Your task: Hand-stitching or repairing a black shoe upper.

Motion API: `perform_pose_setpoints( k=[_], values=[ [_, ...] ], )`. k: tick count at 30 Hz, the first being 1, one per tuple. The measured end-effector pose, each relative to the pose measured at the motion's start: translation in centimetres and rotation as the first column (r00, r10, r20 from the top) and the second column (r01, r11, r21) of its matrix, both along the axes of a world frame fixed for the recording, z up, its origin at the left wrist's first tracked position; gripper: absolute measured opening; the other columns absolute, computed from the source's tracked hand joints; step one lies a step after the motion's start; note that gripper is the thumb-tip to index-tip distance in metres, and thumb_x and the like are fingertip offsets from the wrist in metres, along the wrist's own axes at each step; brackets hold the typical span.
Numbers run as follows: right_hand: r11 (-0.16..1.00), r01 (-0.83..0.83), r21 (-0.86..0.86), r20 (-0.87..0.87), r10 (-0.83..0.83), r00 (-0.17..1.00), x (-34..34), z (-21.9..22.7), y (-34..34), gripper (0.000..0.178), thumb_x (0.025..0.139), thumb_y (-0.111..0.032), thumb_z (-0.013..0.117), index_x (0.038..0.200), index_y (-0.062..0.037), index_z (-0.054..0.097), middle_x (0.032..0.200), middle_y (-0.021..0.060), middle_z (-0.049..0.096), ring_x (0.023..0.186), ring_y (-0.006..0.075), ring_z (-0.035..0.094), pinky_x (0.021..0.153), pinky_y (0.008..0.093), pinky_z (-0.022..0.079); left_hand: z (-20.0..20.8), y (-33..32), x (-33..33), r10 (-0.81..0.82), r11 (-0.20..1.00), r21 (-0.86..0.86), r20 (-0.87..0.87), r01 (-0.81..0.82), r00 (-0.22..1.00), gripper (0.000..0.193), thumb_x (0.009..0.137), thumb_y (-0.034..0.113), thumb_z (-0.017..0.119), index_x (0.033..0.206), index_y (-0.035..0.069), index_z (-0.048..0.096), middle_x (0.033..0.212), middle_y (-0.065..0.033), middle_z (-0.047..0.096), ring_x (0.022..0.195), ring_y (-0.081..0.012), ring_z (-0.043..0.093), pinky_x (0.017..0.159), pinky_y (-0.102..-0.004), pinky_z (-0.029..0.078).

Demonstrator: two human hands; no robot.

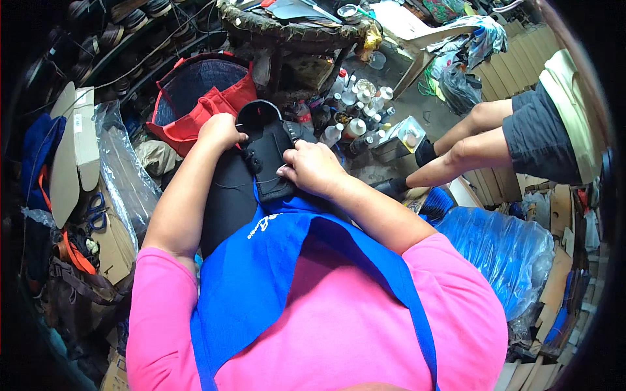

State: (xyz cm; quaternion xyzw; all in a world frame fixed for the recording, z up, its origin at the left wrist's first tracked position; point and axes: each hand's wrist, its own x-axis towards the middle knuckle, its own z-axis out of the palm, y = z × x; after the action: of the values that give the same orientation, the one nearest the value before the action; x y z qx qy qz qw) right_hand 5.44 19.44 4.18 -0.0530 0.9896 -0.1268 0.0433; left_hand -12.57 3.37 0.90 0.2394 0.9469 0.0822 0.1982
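Observation:
Across my lap lies a black item (268, 156) with a rounded, raised far end; it looks like a shoe or sandal, but its exact kind is unclear. A thin dark thread (236, 187) loops from its left side near my knee. My left hand (222, 132) is closed at its upper left edge, fingertips pinched beside a tiny pale sliver; what they hold is too small to name. On the opposite side, my right hand (312, 166) has its fingers curled against the item's right edge. A small whitish bit shows by its thumb. A blue apron (261, 260) covers my lap.
Beyond my left hand stands a red bag (189, 107). Several bottles (355, 127) crowd the floor ahead, below a cluttered round table (287, 26). Another person's legs (469, 140) are at right, near a blue plastic-wrapped bundle (499, 254). Blue-handled scissors (98, 212) lie on the left.

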Motion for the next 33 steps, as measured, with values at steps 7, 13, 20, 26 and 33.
perform_pose_setpoints(
  k=[7,13,20,26,33],
  values=[
    [0.993,0.114,-0.031,0.080,-0.111,0.991,-1.8,0.1,1.0,0.039,0.085,-0.044,0.060,0.086,-0.0067,0.071,0.091,0.0153,0.064,0.085,0.0314,0.064,0.072,0.0436,0.052,-2.5,-1.2,-2.3,0.102,0.980,0.171,0.033,-0.106,0.994,0.038,0.070,0.032,0.077,0.094,0.004,0.067,0.096,-0.0183,0.067,0.093,-0.0310,0.065,0.081,-0.0432,0.051],
    [0.976,0.163,-0.147,0.132,-0.144,0.981,-2.3,-1.3,0.4,0.035,0.084,-0.043,0.062,0.086,-0.0087,0.070,0.090,0.0164,0.062,0.088,0.0334,0.063,0.077,0.0439,0.052,-3.4,-1.4,0.5,0.106,0.955,0.296,-0.313,-0.009,0.944,0.044,0.074,0.029,0.075,0.109,0.008,0.058,0.108,-0.0134,0.060,0.099,-0.0307,0.062,0.081,-0.0442,0.051],
    [0.880,0.028,-0.474,-0.064,-0.066,0.996,0.2,-2.4,2.3,0.029,0.089,-0.023,0.060,0.112,-0.0053,0.063,0.099,0.0176,0.056,0.094,0.0315,0.057,0.082,0.0384,0.047,0.1,-0.4,5.4,-0.336,0.543,0.807,-0.045,0.233,0.941,0.028,0.081,-0.002,0.063,0.107,0.007,0.066,0.111,-0.0072,0.058,0.106,-0.0210,0.058,0.090,-0.0312,0.048],
    [0.838,0.152,-0.525,-0.026,-0.194,0.981,1.6,-1.3,4.9,0.027,0.085,-0.009,0.062,0.112,-0.0112,0.067,0.090,0.0107,0.057,0.084,0.0260,0.059,0.077,0.0326,0.048,0.1,0.2,5.6,-0.521,0.575,0.753,0.036,0.319,0.853,0.032,0.075,0.006,0.072,0.106,0.008,0.065,0.117,-0.0076,0.058,0.113,-0.0236,0.056,0.095,-0.0340,0.046],
    [0.899,-0.016,-0.438,-0.140,-0.051,0.989,-0.2,-1.6,6.1,0.012,0.075,-0.009,0.071,0.086,-0.0123,0.072,0.080,0.0073,0.063,0.078,0.0253,0.063,0.070,0.0352,0.051,1.4,1.9,5.2,-0.544,0.682,0.639,0.117,0.356,0.831,0.023,0.072,0.012,0.076,0.093,0.007,0.069,0.095,-0.0061,0.054,0.094,-0.0216,0.057,0.084,-0.0316,0.046]
  ],
)
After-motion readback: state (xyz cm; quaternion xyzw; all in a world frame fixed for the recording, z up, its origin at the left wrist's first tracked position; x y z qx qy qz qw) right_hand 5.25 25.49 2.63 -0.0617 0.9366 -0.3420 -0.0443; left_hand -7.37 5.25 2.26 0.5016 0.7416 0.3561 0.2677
